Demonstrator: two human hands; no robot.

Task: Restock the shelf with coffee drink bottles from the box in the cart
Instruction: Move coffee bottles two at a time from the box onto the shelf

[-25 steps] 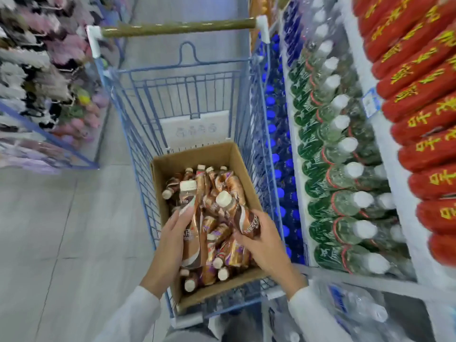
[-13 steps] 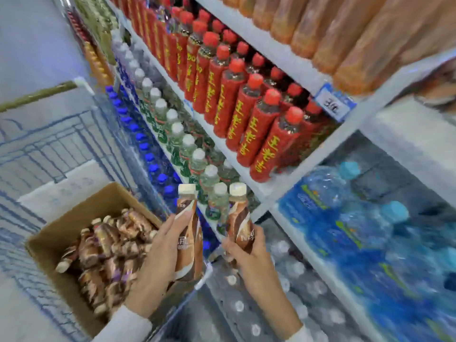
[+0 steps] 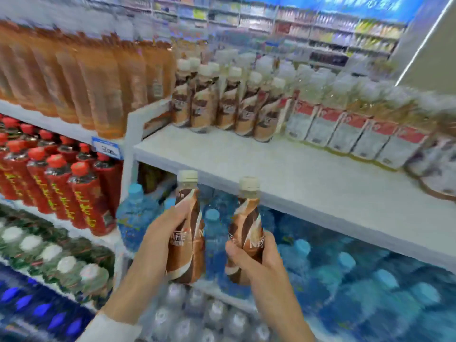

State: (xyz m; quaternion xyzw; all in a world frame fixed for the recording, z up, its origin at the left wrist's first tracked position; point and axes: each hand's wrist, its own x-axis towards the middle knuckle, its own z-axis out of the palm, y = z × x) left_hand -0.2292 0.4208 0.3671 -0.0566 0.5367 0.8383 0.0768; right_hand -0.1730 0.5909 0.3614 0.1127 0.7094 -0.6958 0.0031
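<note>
While the left bottle (image 3: 188, 233) and the right bottle (image 3: 246, 230), both coffee drinks, are carried in front of the shelf (image 3: 246, 169) and below its front edge, the task is judged partway done. A group of coffee bottles (image 3: 222, 102) is already stood at the back-left of the board, caps up, and a broad strip of bare board is seen in front of it, so room is left for more. Neither held bottle is set down yet; both are kept apart from the board. The box and cart are out of view, so the no. of bottles left to move cannot be told. The left bottle is gripped round its mid body by the left hand (image 3: 162, 233), fingers wrapped from the left side. The right bottle is gripped round its lower half by the right hand (image 3: 256, 257), fingers curled tight on the label. Both are held upright, cream caps up, bases down. The long axis of the left bottle is approx. vertical, while that of the right bottle is leaned a little, cap toward the right. The 2 are held side by side, near each other but not touching. The shelved group is flanked by orange-brown bottles (image 3: 86, 77) on the left and clear bottles w/ red-and-white labels (image 3: 345, 124) on the right; blue water bottles (image 3: 320, 255) are stacked on the level below.
</note>
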